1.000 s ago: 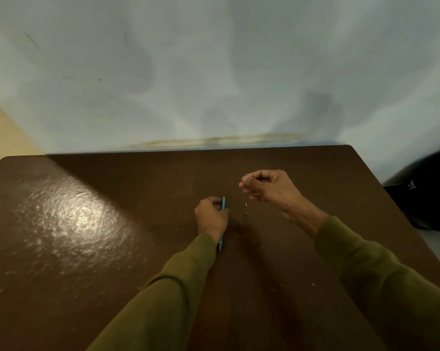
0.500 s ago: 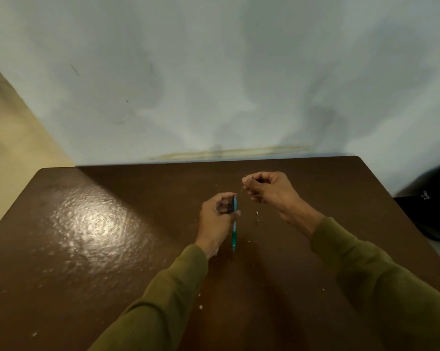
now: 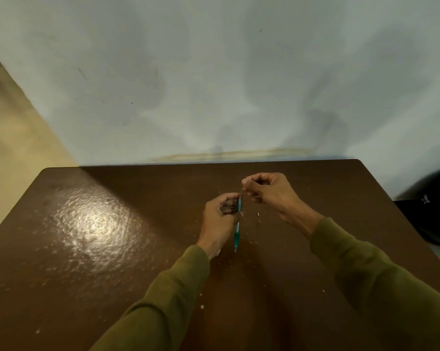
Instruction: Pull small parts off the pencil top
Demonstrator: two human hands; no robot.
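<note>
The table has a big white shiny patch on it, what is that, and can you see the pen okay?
Head view: glare from a light bounces off the glossy brown table; the teal pen in the left hand looks small and soft, though visible; the table's edges bend from the wide lens.

From my remote seat this looks like a plain room in a home or small office: 1 glossy dark brown table (image 3: 92,249) pushed against a scuffed pale wall (image 3: 213,72), a cream wall (image 3: 8,127) at far left, a black bag-like object (image 3: 431,211) on the floor at right, and crumbs dotting the tabletop
</note>
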